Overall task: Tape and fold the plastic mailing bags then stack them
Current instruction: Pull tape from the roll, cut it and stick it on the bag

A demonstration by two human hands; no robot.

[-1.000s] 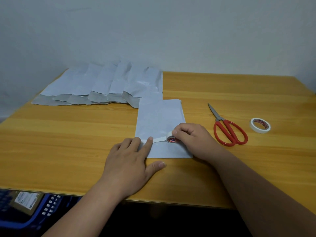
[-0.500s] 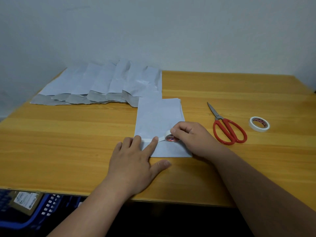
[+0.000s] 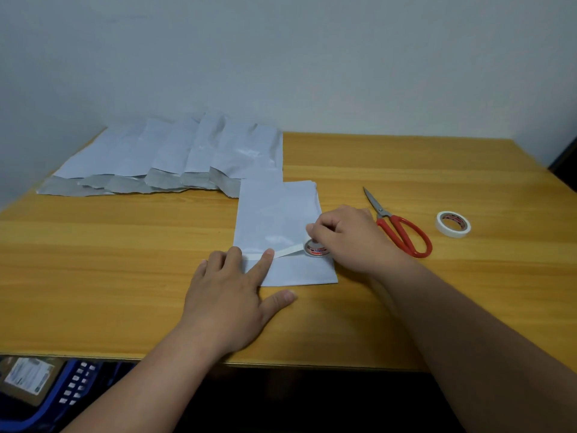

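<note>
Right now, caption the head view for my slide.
Left hand pins tape strip on bag; right hand holds roll; scissors beside.

Pale grey-white mailing bags (image 3: 175,151); red-handled scissors (image 3: 402,232); white tape roll (image 3: 452,224); yellow wood-grain table (image 3: 125,260).

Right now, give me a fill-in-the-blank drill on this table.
1. The right hand holds a roll of ____.
2. The left hand presses the strip onto the ____.
3. The scissors have ____ handles.
4. The spare roll lies to the ____ of the scissors.

Missing: tape; bag; red; right
</note>
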